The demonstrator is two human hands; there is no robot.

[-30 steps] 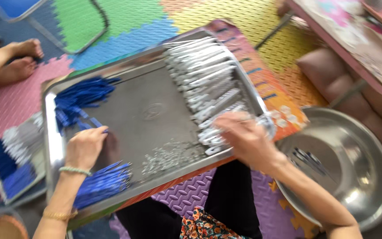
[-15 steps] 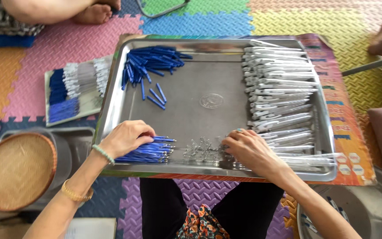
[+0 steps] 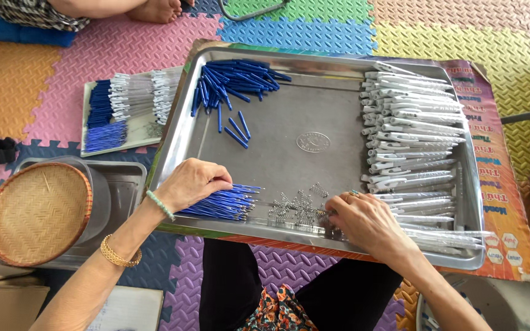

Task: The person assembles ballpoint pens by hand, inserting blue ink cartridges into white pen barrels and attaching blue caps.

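Foam puzzle mats [image 3: 62, 55] in pink, orange, blue, green, yellow and purple cover the floor, evenly lit.

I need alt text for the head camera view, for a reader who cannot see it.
A person's left hand rests on a bundle of blue pen refills while the right hand touches small metal springs in a steel tray. White pen barrels lie at the right, blue caps at the top left.
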